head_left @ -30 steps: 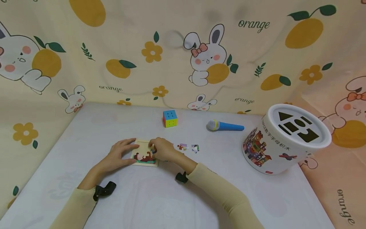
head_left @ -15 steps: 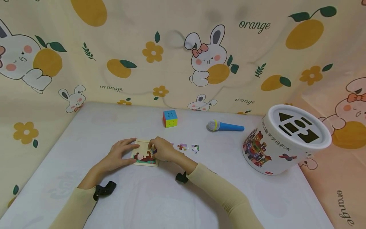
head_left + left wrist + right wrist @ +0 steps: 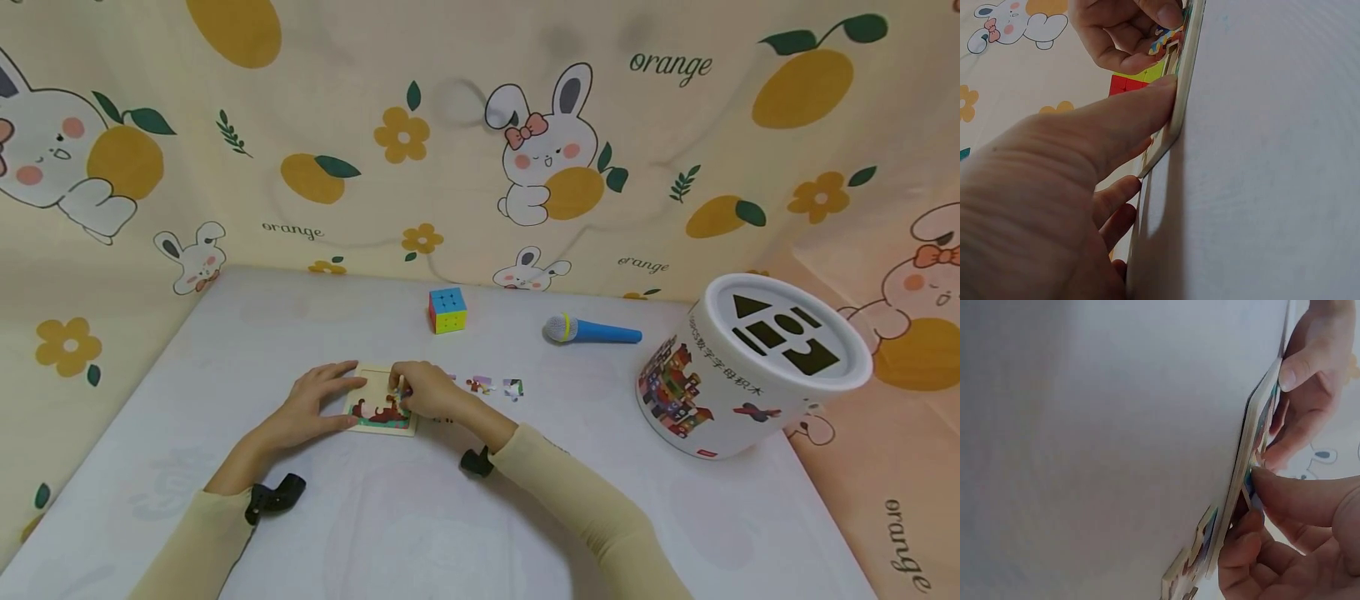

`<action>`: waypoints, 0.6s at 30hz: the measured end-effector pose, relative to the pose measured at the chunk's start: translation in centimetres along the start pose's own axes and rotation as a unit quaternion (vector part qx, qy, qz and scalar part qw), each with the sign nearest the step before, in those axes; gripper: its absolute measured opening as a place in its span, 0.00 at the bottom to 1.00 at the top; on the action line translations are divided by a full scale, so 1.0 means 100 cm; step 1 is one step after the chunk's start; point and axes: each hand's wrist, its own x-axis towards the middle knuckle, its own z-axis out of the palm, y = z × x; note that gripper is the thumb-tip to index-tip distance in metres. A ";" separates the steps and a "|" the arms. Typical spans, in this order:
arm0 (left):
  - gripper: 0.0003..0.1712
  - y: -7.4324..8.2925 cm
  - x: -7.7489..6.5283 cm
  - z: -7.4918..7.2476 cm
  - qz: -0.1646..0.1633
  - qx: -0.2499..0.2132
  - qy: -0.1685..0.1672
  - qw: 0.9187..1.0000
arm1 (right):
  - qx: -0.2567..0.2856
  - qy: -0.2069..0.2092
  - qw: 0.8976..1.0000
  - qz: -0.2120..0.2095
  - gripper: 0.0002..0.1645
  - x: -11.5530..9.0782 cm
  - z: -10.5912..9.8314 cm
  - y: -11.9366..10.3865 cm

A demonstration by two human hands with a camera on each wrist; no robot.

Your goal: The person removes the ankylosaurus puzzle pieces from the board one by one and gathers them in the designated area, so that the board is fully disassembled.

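Board (image 3: 377,384) is flat on the table (image 3: 360,533), left of centre, between both hands. Its near part is filled: reddish-brown figures over a teal strip. Upper left of it shows bare wood.

Left hand (image 3: 313,402) is spread at the board's left side, thumb and fingers well apart, not clamped round anything. Thumb rests on the rim near the near-left corner; fingertips touch the far-left part.

Right hand (image 3: 427,390) is over the board's right side, thumb and fingers together, pinching a multicoloured piece (image 3: 1163,42). Piece is at the board's right part, mostly covered by the fingers; can't tell if it's seated.

Two loose pieces (image 3: 478,385) lie on the table just right of the right hand. More bits show beside that hand, partly hidden.

Cube (image 3: 447,312) is beyond the board, slightly right: blue top, yellow and red sides. Blue mic (image 3: 592,330) lies right of the cube, head toward it. White tub (image 3: 720,400) stands upright at table right, lid with shape cutouts. Rabbit-and-orange print cloth (image 3: 450,192) behind.
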 end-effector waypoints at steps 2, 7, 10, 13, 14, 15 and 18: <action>0.33 0.001 0.000 0.000 -0.001 0.000 -0.001 1.000 | -0.005 0.000 1.000 -0.002 0.12 0.000 0.000 0.000; 0.33 0.003 0.002 -0.001 -0.004 0.000 -0.002 1.000 | -0.006 -0.002 1.000 -0.004 0.12 0.000 -0.002 -0.001; 0.33 0.002 0.002 -0.001 -0.006 0.000 -0.001 1.000 | -0.004 -0.004 1.000 -0.006 0.12 0.000 -0.001 -0.002; 0.33 0.001 0.001 -0.001 -0.008 0.001 -0.002 1.000 | -0.005 -0.004 1.000 -0.008 0.11 -0.001 0.000 -0.002; 0.33 0.001 0.001 -0.001 -0.008 0.002 -0.002 1.000 | -0.007 -0.003 1.000 -0.008 0.10 -0.001 0.001 -0.002; 0.33 0.001 0.001 -0.001 -0.008 0.002 -0.002 1.000 | -0.005 -0.002 1.000 -0.008 0.10 -0.001 0.001 -0.002; 0.33 0.001 0.000 -0.001 -0.006 0.001 -0.003 1.000 | 0.001 0.005 1.000 -0.004 0.09 -0.001 0.003 -0.003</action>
